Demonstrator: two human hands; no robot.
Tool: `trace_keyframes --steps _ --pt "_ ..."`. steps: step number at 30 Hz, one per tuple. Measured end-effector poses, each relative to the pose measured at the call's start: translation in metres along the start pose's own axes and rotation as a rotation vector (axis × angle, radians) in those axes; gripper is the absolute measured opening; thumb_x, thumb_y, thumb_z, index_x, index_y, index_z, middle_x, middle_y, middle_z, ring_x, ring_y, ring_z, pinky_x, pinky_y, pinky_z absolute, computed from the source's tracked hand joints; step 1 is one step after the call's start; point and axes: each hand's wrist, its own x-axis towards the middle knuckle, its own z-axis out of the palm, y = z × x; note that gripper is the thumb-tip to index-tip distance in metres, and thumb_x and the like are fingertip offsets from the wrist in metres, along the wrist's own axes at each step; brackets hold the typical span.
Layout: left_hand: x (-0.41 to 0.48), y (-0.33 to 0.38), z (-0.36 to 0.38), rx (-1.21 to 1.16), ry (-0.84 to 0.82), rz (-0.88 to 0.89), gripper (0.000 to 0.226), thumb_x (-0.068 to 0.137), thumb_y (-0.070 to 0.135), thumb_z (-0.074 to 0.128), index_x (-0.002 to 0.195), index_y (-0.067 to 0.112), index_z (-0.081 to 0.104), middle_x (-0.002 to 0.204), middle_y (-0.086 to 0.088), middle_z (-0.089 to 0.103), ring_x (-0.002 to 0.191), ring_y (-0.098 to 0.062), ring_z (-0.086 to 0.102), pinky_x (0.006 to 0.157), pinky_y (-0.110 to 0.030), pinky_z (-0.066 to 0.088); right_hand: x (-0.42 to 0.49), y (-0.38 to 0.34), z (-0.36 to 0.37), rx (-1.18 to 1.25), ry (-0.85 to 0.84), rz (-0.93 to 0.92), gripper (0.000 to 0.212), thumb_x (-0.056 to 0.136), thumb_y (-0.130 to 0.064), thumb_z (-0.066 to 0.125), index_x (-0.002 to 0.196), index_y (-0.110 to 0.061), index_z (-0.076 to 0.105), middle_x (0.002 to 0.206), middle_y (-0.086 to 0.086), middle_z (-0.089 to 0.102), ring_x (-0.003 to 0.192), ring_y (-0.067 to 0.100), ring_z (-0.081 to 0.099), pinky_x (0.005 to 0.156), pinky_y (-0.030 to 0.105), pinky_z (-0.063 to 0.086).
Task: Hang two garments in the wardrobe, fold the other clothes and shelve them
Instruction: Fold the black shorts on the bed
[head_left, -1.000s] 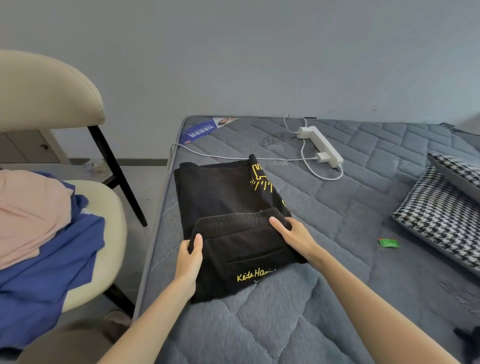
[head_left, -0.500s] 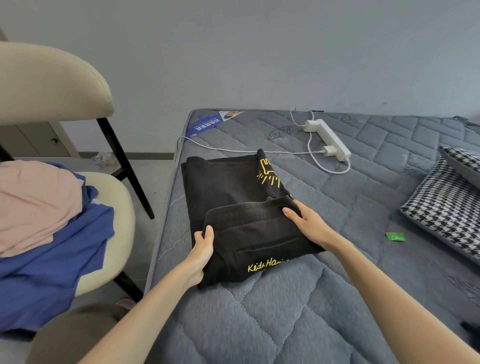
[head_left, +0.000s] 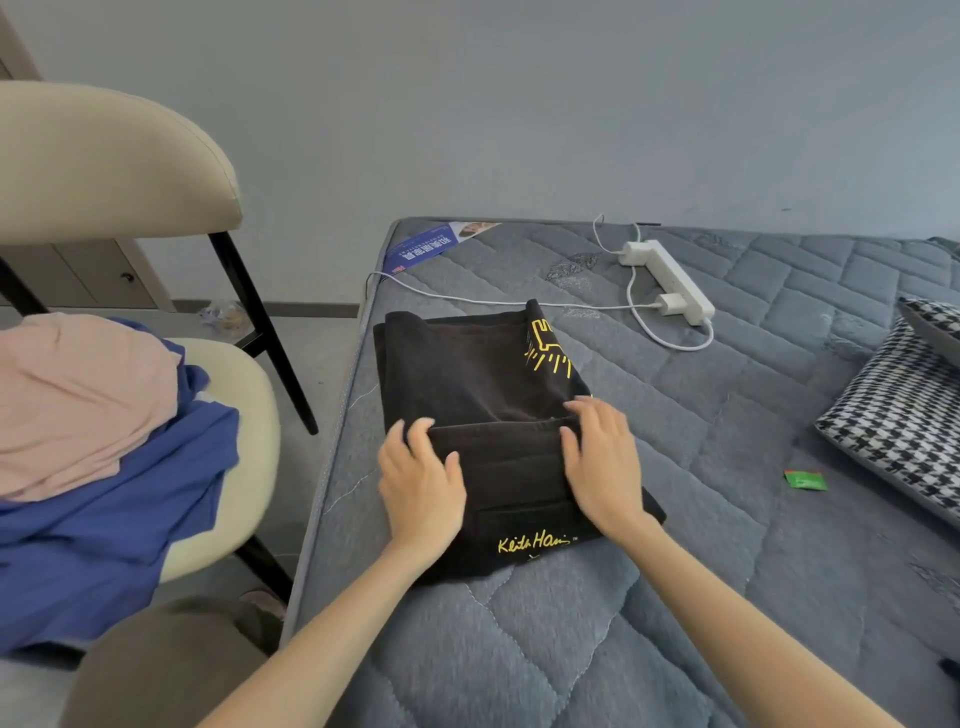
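One chair (head_left: 111, 171) stands at the left, with a cream backrest and black legs, and two garments lie heaped on its seat: one pink garment (head_left: 78, 405) on top of one blue garment (head_left: 119, 525). To its right is one grey quilted mattress (head_left: 571, 649), and near its left edge lies the single black garment (head_left: 467, 374). It is folded into a rectangle, with its near part doubled over the far part.

Two hands lie on that upper layer, palms down. The left hand (head_left: 421, 493) rests on the left side of the fold, its fingers loosely spread and reaching the fold's far edge, the thumb lying on the cloth. The right hand (head_left: 605, 462) rests on the right side, fingers straight and pointing toward the far edge. Neither hand pinches or curls round the fabric; both press flat on it.

The black garment carries a yellow line drawing at its far right edge and yellow handwritten lettering near its near edge, between the wrists.

Beyond it lie one blue leaflet (head_left: 426, 247) at the mattress corner and one white power strip (head_left: 670, 280) with one plug in it, its cable trailing left. Further right lies one small green packet (head_left: 804, 479), then two houndstooth cushions (head_left: 904, 431), one partly over the other.
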Motion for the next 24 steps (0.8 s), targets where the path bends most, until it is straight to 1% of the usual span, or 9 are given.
trace_keyframes --steps 2,4,6,8,12,15,18,21,24 --pt "-0.003 0.013 0.008 0.143 -0.074 0.218 0.051 0.100 0.030 0.040 0.147 0.022 0.022 0.159 -0.004 0.007 0.146 -0.026 0.005 0.115 -0.047 0.019 -0.008 -0.014 0.010 0.012 -0.132 -0.124 0.038 0.099 -0.019 0.046 0.136 -0.013 0.050 0.143 0.002 0.047 0.136 0.021 0.037 0.115 0.035 0.020" --pt "-0.007 0.017 0.021 0.289 -0.184 0.342 0.053 0.103 0.034 0.027 0.152 0.026 0.008 0.160 0.003 -0.007 0.147 -0.021 -0.008 0.118 -0.047 0.006 -0.013 -0.016 0.022 -0.060 -0.288 -0.139 0.044 0.103 -0.027 0.033 0.147 -0.020 0.034 0.154 -0.005 0.031 0.145 0.018 0.020 0.119 0.037 0.005" --pt "-0.010 0.010 0.035 0.374 -0.265 0.346 0.053 0.103 0.039 0.017 0.152 0.024 0.002 0.160 0.003 -0.008 0.147 -0.018 -0.011 0.117 -0.046 -0.004 -0.016 -0.006 0.031 -0.201 -0.364 -0.138 0.048 0.104 -0.035 0.022 0.151 -0.026 0.023 0.158 -0.008 0.021 0.148 0.017 0.008 0.118 0.039 -0.003" --pt "-0.011 0.000 0.044 0.386 -0.310 0.282 0.055 0.102 0.043 0.011 0.152 0.023 0.003 0.160 0.004 -0.005 0.146 -0.015 -0.011 0.116 -0.045 -0.011 -0.017 0.005 0.037 -0.297 -0.397 -0.162 0.050 0.103 -0.042 0.016 0.151 -0.031 0.021 0.158 -0.009 0.019 0.148 0.018 0.005 0.117 0.041 -0.008" --pt "-0.009 -0.010 0.051 0.401 -0.329 0.229 0.058 0.099 0.048 0.009 0.152 0.024 0.002 0.160 0.001 -0.007 0.146 -0.016 -0.011 0.115 -0.043 -0.013 -0.012 0.014 0.042 -0.271 -0.458 -0.191 0.053 0.098 -0.050 0.010 0.149 -0.040 0.021 0.158 -0.009 0.017 0.148 0.017 0.002 0.116 0.041 -0.012" --pt "-0.008 -0.013 0.054 0.402 -0.335 0.223 0.059 0.098 0.050 0.007 0.152 0.026 -0.001 0.160 0.002 -0.010 0.146 -0.015 -0.013 0.113 -0.041 -0.018 -0.008 0.024 0.040 -0.214 -0.486 -0.204 0.050 0.099 -0.050 0.014 0.148 -0.044 0.020 0.159 -0.011 0.013 0.148 0.014 -0.002 0.116 0.039 -0.014" --pt "-0.005 -0.020 0.049 0.374 -0.393 0.275 0.064 0.093 0.055 -0.003 0.151 0.027 -0.006 0.159 0.004 -0.015 0.144 -0.013 -0.018 0.111 -0.039 -0.021 -0.007 0.033 0.033 -0.166 -0.490 -0.197 0.046 0.101 -0.048 0.019 0.146 -0.047 0.019 0.159 -0.013 0.009 0.147 0.010 -0.007 0.117 0.036 -0.013" --pt "-0.005 -0.033 0.038 0.358 -0.445 0.357 0.066 0.089 0.058 -0.006 0.149 0.030 -0.012 0.158 0.005 -0.020 0.141 -0.009 -0.025 0.112 -0.039 -0.021 -0.014 0.035 0.023 -0.145 -0.488 -0.200 0.051 0.097 -0.056 0.012 0.147 -0.049 0.014 0.160 -0.012 0.004 0.145 0.008 -0.012 0.118 0.034 -0.011" --pt "-0.013 -0.046 0.026 0.329 -0.524 0.426 0.076 0.082 0.070 -0.005 0.147 0.031 -0.018 0.155 0.003 -0.028 0.137 -0.011 -0.034 0.112 -0.040 -0.022 -0.030 0.039 0.012 -0.177 -0.513 -0.305 0.054 0.093 -0.064 0.010 0.145 -0.053 0.004 0.160 -0.011 0.002 0.146 0.011 -0.013 0.119 0.040 -0.009"
